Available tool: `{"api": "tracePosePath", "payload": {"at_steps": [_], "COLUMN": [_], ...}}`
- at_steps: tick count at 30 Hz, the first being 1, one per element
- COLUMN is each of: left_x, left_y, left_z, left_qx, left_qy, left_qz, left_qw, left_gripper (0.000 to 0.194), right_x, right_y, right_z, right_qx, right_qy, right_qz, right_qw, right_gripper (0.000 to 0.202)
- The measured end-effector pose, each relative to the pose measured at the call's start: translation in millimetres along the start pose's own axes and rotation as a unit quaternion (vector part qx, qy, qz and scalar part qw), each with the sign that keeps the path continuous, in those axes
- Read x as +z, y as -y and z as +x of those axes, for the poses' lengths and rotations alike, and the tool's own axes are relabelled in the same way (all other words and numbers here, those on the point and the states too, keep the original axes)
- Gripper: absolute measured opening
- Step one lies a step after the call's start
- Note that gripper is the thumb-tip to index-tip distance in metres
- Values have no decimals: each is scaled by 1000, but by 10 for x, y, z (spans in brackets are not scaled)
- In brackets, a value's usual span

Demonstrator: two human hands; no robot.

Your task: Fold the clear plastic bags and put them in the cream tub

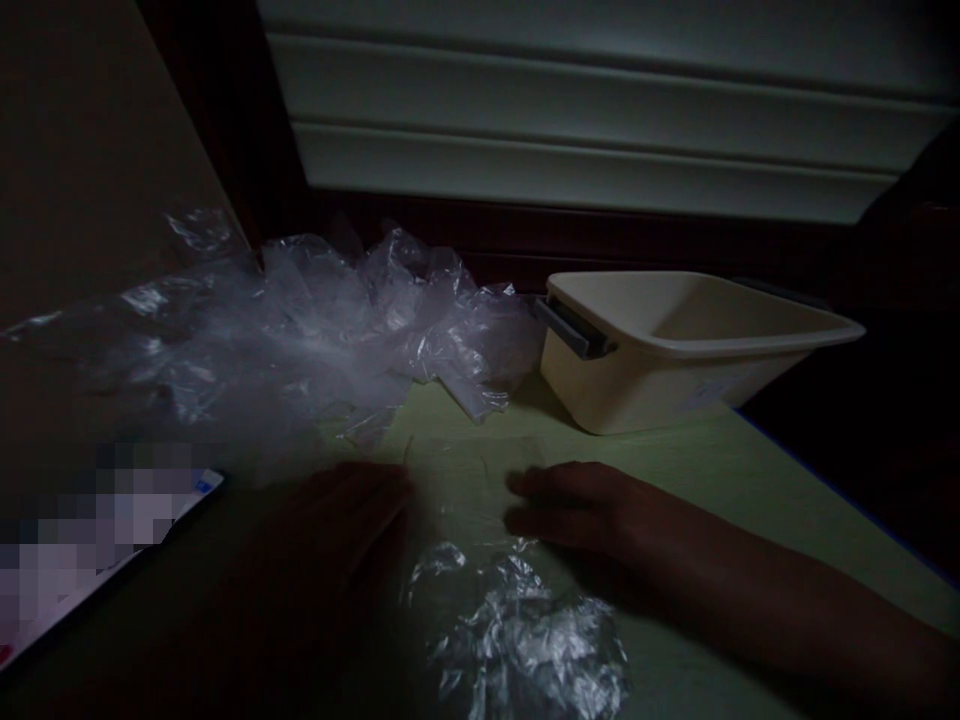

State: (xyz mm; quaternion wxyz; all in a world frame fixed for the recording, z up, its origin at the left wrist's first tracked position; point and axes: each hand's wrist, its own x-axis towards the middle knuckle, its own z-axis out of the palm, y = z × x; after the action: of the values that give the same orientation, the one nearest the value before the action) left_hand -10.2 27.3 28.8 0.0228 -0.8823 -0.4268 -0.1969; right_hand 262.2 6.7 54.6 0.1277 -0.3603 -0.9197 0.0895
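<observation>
A thin, clear plastic bag or sheet (465, 490) lies flat on the light green tabletop between my hands. My left hand (356, 515) is at its left edge, dark and low on the table, fingers stretched out and holding nothing that I can see. At the right edge is my right hand (577, 500), its fingers pointing left and slightly apart. Whether the fingertips press on the plastic is hard to tell in the dim light. Crumpled clear plastic (540, 640) sits just in front, nearer to me.
A large heap of clear plastic bags (322, 320) spreads across the back left. At the back right stands a cream plastic bin (622, 385) with a grey handle. A lit screen (112, 550), partly blurred out, lies at left. Behind is a slatted panel (585, 130).
</observation>
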Motion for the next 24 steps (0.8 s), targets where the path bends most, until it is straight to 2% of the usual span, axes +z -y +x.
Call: {"api": "tracePosePath", "payload": {"at_steps": [3, 8, 17, 24], "left_x": [28, -1, 86, 54], "left_y": [17, 7, 23, 25], "left_z": [22, 51, 6, 42], "left_qx": [-8, -38, -45, -95], "left_qy": [0, 3, 4, 10], "left_qz": [20, -13, -25, -86], "left_qw": [1000, 999, 999, 992], "left_gripper": [38, 35, 30, 30], "right_x": [27, 100, 190, 219], "right_y": [-22, -149, -275, -232], "right_z": [11, 55, 151, 154], "right_qx": [39, 135, 130, 156], "right_qy": [-28, -112, -130, -202], "right_qz": [11, 4, 47, 183], "right_qw": [999, 985, 982, 949], "right_gripper": [41, 31, 20, 21]}}
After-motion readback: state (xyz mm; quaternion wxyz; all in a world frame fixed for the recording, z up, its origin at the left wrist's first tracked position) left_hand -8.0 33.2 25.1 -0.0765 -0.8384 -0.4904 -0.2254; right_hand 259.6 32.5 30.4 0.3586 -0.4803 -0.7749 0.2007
